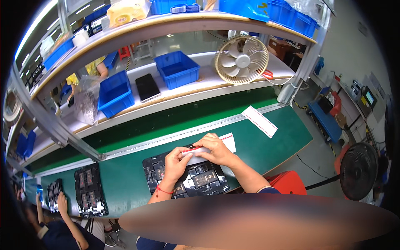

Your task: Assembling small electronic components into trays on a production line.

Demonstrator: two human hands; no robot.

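My left hand (176,163), with a red string round the wrist, pinches the left end of a white sticker sheet (191,158) that has a row of red dots along its edge. The fingers of my right hand (214,150) are closed on the same sheet. Both hands are over a black plastic tray (146,166) filled with black rectangular parts (203,179). Beyond my right hand shows a white piece with red dots (228,143); whether it belongs to the held sheet I cannot tell. Another red-dotted sheet (260,121) lies farther right on the green table.
Another black tray (91,189) sits to the left. A co-worker's hand (62,203) touches a farther tray (54,193). The shelf ahead carries blue bins (176,70), a phone (147,87) and a white fan (242,61). A red stool (287,182) stands at right.
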